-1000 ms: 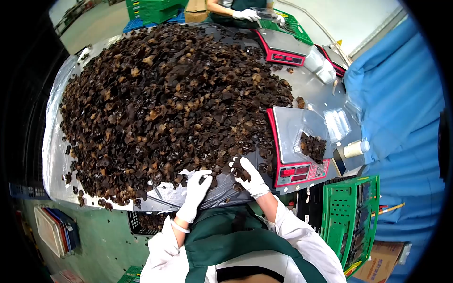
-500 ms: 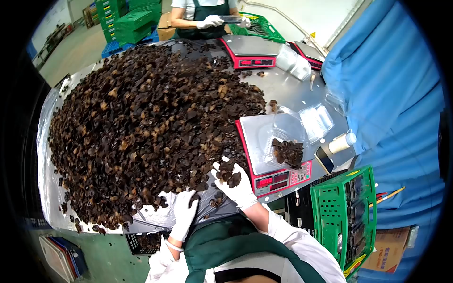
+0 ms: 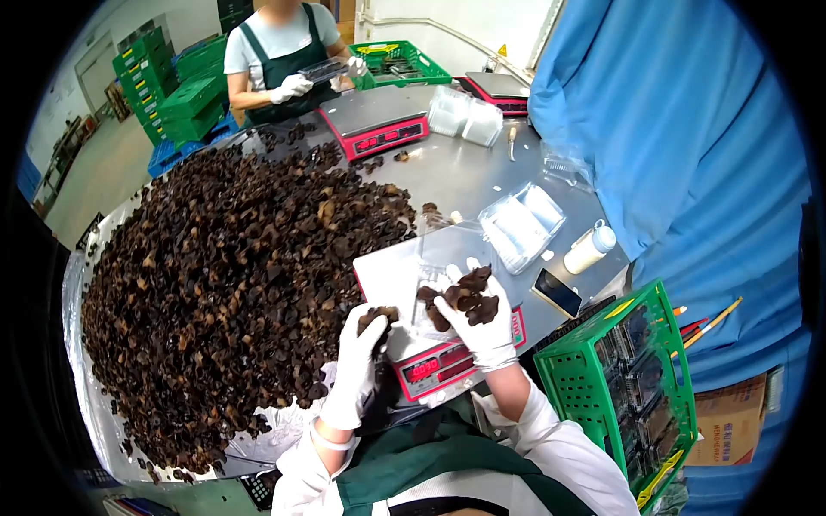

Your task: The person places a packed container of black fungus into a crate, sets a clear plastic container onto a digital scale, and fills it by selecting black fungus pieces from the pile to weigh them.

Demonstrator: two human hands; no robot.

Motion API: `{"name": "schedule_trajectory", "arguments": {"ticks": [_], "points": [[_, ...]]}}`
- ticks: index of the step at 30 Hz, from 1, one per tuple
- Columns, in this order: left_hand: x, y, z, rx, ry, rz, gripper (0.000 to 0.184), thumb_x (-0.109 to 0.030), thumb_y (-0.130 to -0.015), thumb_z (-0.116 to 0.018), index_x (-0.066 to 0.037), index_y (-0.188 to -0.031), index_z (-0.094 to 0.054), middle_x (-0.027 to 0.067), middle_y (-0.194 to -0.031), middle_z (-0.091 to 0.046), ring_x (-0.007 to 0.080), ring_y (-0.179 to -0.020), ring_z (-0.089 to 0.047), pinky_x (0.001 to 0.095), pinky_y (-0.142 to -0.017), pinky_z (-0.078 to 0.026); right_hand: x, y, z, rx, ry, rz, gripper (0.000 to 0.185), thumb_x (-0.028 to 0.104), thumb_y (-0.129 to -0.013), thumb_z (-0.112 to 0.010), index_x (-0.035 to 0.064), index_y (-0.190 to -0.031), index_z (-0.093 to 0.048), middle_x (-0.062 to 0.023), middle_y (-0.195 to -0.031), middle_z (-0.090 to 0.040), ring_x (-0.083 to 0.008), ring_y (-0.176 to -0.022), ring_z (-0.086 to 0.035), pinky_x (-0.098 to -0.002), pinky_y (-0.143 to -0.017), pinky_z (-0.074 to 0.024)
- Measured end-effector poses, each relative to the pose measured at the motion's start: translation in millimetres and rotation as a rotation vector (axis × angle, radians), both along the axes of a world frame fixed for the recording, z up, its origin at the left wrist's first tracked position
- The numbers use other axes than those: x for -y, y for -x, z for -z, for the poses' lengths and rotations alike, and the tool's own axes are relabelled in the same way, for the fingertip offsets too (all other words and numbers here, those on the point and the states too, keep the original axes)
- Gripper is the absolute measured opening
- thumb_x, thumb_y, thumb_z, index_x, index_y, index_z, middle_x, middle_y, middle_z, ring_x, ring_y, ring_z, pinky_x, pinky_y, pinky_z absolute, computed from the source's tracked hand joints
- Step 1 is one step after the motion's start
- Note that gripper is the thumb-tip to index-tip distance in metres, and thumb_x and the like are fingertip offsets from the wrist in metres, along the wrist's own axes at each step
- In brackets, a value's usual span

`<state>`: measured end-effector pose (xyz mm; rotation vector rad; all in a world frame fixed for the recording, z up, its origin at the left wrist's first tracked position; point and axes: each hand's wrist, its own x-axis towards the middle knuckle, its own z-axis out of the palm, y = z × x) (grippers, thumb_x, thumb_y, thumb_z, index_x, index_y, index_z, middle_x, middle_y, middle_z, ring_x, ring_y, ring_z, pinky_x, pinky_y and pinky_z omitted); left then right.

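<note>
Both my hands wear white gloves. My left hand (image 3: 351, 365) is closed on some dark brown wood ear mushrooms (image 3: 381, 316) at the near-left corner of the red and silver scale (image 3: 379, 273). My right hand (image 3: 486, 334) curls around a clump of wood ear mushrooms (image 3: 471, 297) above the scale's plate. Behind that hand a clear plastic box (image 3: 456, 243) rests on the plate, its contents partly hidden by my fingers. Left of the scale spreads a large heap of wood ear mushrooms (image 3: 232, 301).
Clear box stacks (image 3: 521, 225), a bottle (image 3: 590, 248) and a phone (image 3: 557, 292) lie right of the scale. A green crate (image 3: 578, 391) with packed boxes stands at my right. Across the metal table, a co-worker (image 3: 288, 69) holds a clear box beside another scale (image 3: 376, 116).
My right hand has moved from the heap's edge to over the scale with mushrooms in it. My left hand has risen toward the scale and grips mushrooms. The view has turned right.
</note>
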<state>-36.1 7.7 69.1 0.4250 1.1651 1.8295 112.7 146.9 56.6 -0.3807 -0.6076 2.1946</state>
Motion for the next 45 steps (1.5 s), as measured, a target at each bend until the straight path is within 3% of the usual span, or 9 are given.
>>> {"name": "schedule_trajectory", "arguments": {"ticks": [2, 11, 15, 19, 22, 28, 38, 41, 45], "points": [[-28.4, -9.6, -6.3, -0.199, 0.044, 0.076, 0.023, -0.014, -0.089, -0.060, -0.003, -0.109, -0.059, 0.0038, -0.096, -0.064, 0.0099, -0.086, -0.057, 0.0239, -0.079, -0.044, -17.5, -16.0, -15.4, 0.007, 0.161, 0.068, 0.042, 0.034, -0.098, -0.040, 0.0160, -0.135, -0.044, -0.0171, -0.135, -0.046, -0.0342, -0.123, -0.046, -0.0569, -0.104, -0.0355], [-77.4, -55.4, 2.2, -1.491, 0.013, -0.005, 0.038, -0.016, -0.071, -0.078, -0.006, -0.106, -0.067, 0.0102, -0.104, -0.064, 0.0300, -0.103, -0.058, 0.0404, -0.095, -0.042, -41.6, -36.1, 12.0, -0.119, 0.176, 0.070, 0.042, 0.035, -0.097, -0.043, 0.0133, -0.133, -0.047, -0.0190, -0.135, -0.048, -0.0387, -0.128, -0.041, -0.0578, -0.105, -0.0336], [-82.0, -87.9, -2.7, -1.456, 0.013, -0.092, 0.030, -0.022, -0.071, -0.077, -0.005, -0.094, -0.066, 0.0072, -0.087, -0.059, 0.0259, -0.084, -0.053, 0.0390, -0.078, -0.040, -37.9, -27.8, 15.7, -0.127, 0.172, 0.086, 0.046, 0.035, -0.096, -0.042, 0.0091, -0.134, -0.044, -0.0206, -0.139, -0.044, -0.0390, -0.127, -0.043, -0.0540, -0.106, -0.0348], [-86.7, -92.8, 13.3, -1.225, 0.109, -0.097, 0.022, -0.018, -0.075, -0.075, -0.005, -0.090, -0.065, 0.0076, -0.086, -0.060, 0.0234, -0.079, -0.055, 0.0357, -0.075, -0.043, -29.9, -22.0, 17.1, -0.186, 0.097, 0.030, 0.042, 0.032, -0.096, -0.042, 0.0094, -0.132, -0.047, -0.0191, -0.132, -0.051, -0.0368, -0.124, -0.046, -0.0525, -0.104, -0.0374], [-77.8, -88.6, 14.4, -0.721, 0.060, -0.040, 0.007, -0.007, -0.083, -0.068, -0.002, -0.088, -0.065, 0.0041, -0.082, -0.060, 0.0128, -0.075, -0.056, 0.0262, -0.070, -0.046, -31.9, -19.5, 15.7, -0.222, 0.203, 0.017, 0.042, 0.033, -0.096, -0.042, 0.0100, -0.130, -0.048, -0.0185, -0.129, -0.053, -0.0362, -0.123, -0.046, -0.0527, -0.104, -0.0375], [-71.5, -88.9, 14.4, -0.806, 0.105, -0.028, 0.015, -0.009, -0.080, -0.071, -0.002, -0.091, -0.064, 0.0017, -0.080, -0.058, 0.0100, -0.067, -0.048, 0.0247, -0.063, -0.042, -25.8, -13.0, 24.6, -0.282, 0.215, -0.065, 0.046, 0.036, -0.096, -0.042, 0.0086, -0.133, -0.045, -0.0150, -0.132, -0.052, -0.0323, -0.117, -0.052, -0.0473, -0.101, -0.0420], [-51.4, -66.2, 37.4, -0.232, 0.066, 0.080, 0.012, -0.007, -0.088, -0.063, -0.006, -0.098, -0.057, -0.0013, -0.085, -0.055, 0.0074, -0.073, -0.052, 0.0231, -0.069, -0.046, -27.0, -18.8, 15.7, -0.066, 0.105, 0.060, 0.044, 0.041, -0.098, -0.042, 0.0058, -0.122, -0.052, -0.0163, -0.119, -0.059, -0.0314, -0.113, -0.055, -0.0487, -0.101, -0.0419], [-37.7, -53.9, 42.4, 0.086, 0.088, 0.074, 0.011, -0.011, -0.091, -0.056, -0.008, -0.100, -0.051, 0.0118, -0.110, -0.063, 0.0172, -0.086, -0.064, 0.0336, -0.077, -0.054, -29.8, -21.8, 14.9, 0.140, -0.118, 0.118, 0.052, 0.044, -0.102, -0.031, -0.0013, -0.118, -0.052, -0.0149, -0.113, -0.061, -0.0248, -0.109, -0.057, -0.0380, -0.098, -0.0435], [-5.6, -34.5, 28.0, 0.107, -0.003, 0.004, 0.020, -0.022, -0.089, -0.058, -0.008, -0.101, -0.049, 0.0119, -0.113, -0.060, 0.0210, -0.096, -0.062, 0.0310, -0.078, -0.051, -28.9, -23.2, 8.5, 0.443, -0.452, 0.231, 0.049, 0.040, -0.103, -0.030, -0.0017, -0.117, -0.053, -0.0144, -0.112, -0.061, -0.0218, -0.109, -0.058, -0.0351, -0.100, -0.0411]]}}
